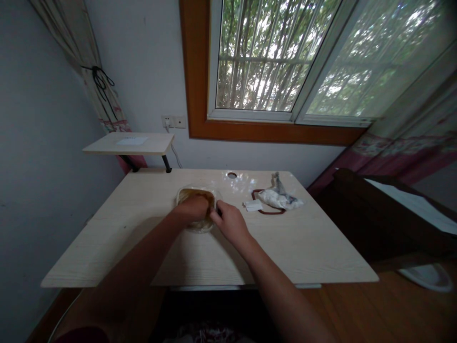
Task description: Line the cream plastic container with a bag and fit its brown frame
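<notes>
A round clear plastic container (189, 194) with a brownish inside sits on the middle of the pale wooden table (143, 238). My left hand (194, 207) lies curled over the container's top. At the container's right edge, my right hand (228, 220) has its fingers pinched together, touching the rim. What the fingers of either hand pinch is hidden.
To the right lie a small white card (253, 205), a dark red ring-shaped band (266, 211) and a crumpled white plastic bag (280, 197). A cable hole (232, 175) is near the table's far edge. A small raised shelf (128, 143) stands at the back left, dark furniture (374, 219) at the right.
</notes>
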Demonstrator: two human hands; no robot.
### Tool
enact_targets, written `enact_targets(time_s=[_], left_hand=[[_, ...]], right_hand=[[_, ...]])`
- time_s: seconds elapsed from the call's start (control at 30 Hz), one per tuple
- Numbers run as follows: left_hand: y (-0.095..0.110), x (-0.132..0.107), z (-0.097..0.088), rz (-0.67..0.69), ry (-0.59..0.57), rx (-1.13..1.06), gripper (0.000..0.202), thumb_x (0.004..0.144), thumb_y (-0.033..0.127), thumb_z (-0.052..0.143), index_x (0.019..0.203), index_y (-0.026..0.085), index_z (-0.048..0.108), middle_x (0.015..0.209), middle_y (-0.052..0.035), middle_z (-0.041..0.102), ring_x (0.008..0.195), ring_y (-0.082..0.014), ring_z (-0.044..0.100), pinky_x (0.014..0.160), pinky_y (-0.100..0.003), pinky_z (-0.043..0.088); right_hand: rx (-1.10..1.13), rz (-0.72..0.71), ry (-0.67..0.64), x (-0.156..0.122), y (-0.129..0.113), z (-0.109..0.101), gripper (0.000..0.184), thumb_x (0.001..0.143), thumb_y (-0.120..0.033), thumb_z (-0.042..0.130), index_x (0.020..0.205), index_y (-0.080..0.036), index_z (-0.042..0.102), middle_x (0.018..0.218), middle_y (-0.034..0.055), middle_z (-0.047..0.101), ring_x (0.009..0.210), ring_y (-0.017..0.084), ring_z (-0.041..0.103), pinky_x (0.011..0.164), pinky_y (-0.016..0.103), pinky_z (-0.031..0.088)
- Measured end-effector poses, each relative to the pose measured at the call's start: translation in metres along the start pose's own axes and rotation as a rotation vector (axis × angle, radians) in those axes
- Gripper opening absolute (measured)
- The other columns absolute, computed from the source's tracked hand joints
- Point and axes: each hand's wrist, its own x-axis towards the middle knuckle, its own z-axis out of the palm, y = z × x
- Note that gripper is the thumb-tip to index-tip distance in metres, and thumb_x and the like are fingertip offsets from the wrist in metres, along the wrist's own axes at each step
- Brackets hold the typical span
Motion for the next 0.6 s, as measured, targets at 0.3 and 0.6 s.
enact_targets(time_s=[0.3, 0.6], left_hand=[[0.055, -0.026, -0.078, 0.353, -0.182, 0.235, 0.024, 0.093, 0.032, 0.052, 0.091, 0.022, 0.073, 0.091, -0.0054, 0.072, 0.088, -0.0198, 0.065, 0.083, -0.032, 0.048], [0.043, -0.017, -0.103, 0.236, -0.131, 0.14, 0.037, 0.092, 0.046, 0.058, 0.113, 0.019, 0.071, 0.115, -0.0096, 0.07, 0.112, -0.0251, 0.062, 0.102, -0.04, 0.044]], right_hand=[[0.112, 0.015, 0.105, 0.003, 0.012, 0.005, 0.021, 0.093, -0.031, 0.053, 0.075, -0.021, 0.055, 0.069, 0.0006, 0.064, 0.062, 0.015, 0.055, 0.06, 0.025, 0.029], [0.048, -0.141, 0.108, -0.005, 0.009, 0.013, 0.015, 0.089, -0.025, 0.057, 0.075, -0.021, 0.055, 0.072, 0.0003, 0.063, 0.063, 0.015, 0.054, 0.061, 0.026, 0.029]])
